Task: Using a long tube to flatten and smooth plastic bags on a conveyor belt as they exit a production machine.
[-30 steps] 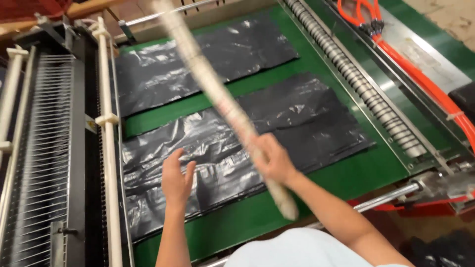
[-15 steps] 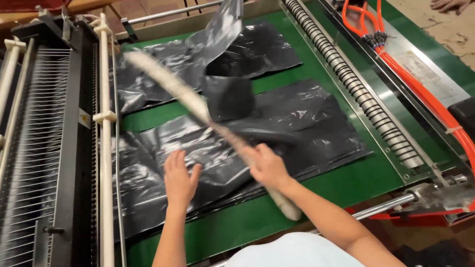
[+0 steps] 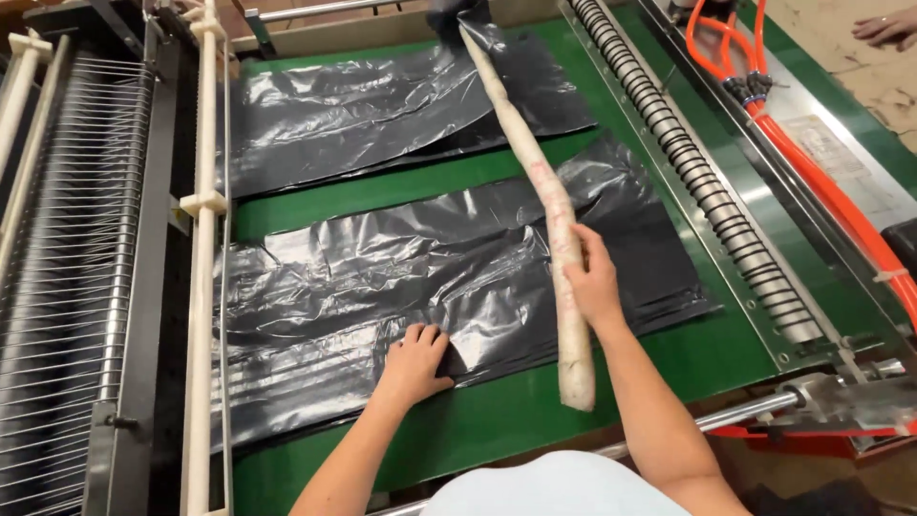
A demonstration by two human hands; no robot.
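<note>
My right hand [image 3: 592, 283] grips a long pale wrapped stick [image 3: 535, 182] near its lower third; the stick slants up across the near stack of black plastic bags [image 3: 382, 287] toward the far stack [image 3: 382, 105]. The stick's far tip lifts a bit of black film at the top edge. My left hand [image 3: 415, 358] presses flat on the near stack by its front edge, fingers curled over the plastic.
Both stacks lie on a green conveyor belt [image 3: 497, 420]. A comb of thin rods and white rails [image 3: 205, 239] runs along the left. A ribbed roller [image 3: 707, 191] and orange hoses [image 3: 812, 162] line the right. Another person's hand [image 3: 886, 27] shows at top right.
The stick swung from left-leaning to nearly upright over the stacks. The lifted black film dropped back flat. My left hand moved down onto the near stack's front edge.
</note>
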